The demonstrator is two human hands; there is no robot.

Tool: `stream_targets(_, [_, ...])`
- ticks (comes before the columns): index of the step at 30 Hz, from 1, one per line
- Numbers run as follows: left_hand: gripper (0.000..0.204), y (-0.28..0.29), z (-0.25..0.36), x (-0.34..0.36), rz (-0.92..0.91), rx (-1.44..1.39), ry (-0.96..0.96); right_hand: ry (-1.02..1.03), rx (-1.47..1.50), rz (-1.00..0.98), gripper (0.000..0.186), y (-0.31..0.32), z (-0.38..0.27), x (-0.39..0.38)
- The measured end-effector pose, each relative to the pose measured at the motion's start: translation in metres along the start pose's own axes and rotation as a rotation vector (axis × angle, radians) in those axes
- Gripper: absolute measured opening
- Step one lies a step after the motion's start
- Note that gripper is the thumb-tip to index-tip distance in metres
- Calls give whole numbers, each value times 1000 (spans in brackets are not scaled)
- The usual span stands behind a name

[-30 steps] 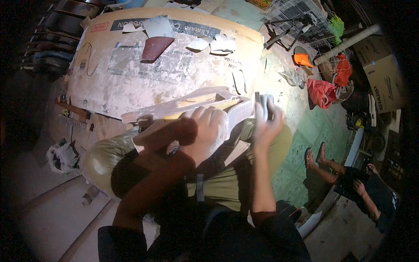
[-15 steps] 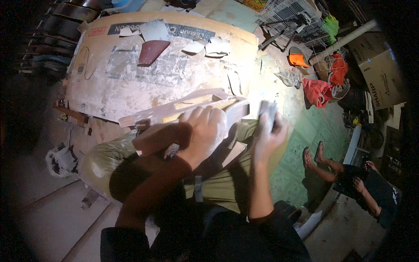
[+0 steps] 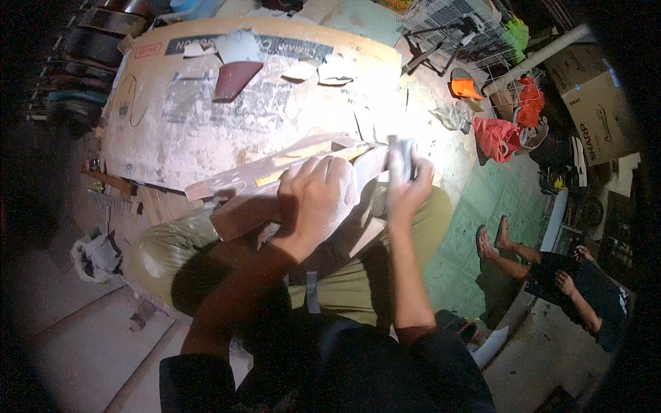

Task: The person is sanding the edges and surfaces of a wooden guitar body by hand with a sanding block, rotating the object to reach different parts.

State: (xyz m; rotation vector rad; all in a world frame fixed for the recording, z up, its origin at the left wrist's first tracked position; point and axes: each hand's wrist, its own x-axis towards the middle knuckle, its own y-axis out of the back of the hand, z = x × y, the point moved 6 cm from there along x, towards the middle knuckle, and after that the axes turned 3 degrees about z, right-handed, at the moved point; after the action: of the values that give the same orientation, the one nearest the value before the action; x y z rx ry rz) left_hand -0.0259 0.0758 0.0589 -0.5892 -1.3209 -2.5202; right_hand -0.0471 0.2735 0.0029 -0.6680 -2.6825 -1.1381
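A long, dusty brown shaped piece (image 3: 241, 215), its kind unclear, lies across my lap with a yellow strip (image 3: 272, 179) inside its slot. My left hand (image 3: 315, 196) is closed over its middle, fingers curled on the upper edge. At the piece's right end, my right hand (image 3: 411, 187) grips a small grey block (image 3: 401, 155), somewhat blurred by motion. The block is close to that end; whether they touch I cannot tell. Pale dust covers the fingers of both hands.
Ahead lies a dusty cardboard sheet (image 3: 144, 151) with a maroon sheet piece (image 3: 237, 81) and torn pale scraps (image 3: 337, 71). To the right are a red bag (image 3: 497, 140), a wire cage (image 3: 441, 20), cartons (image 3: 602, 124) and a seated person's legs (image 3: 509, 258).
My right hand and the grey block have moved left and slightly up, closer to the brown piece's right end. My left hand keeps its grip on the piece.
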Motion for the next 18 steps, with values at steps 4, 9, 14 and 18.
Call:
stream_targets(4, [31, 9, -24, 23, -126, 42, -15, -194, 266, 149, 41, 17, 20, 34])
stream_targets(9, [60, 22, -47, 53, -258, -111, -29, -309, 540, -252, 65, 30, -18, -24])
stream_targets(14, [59, 19, -45, 55, -280, -240, -138, 239, 169, -833, 103, 19, -100, -40])
stream_targets(18, [51, -2, -36, 47, -318, -114, -191, 279, -14, -961, 104, 0, -97, -47])
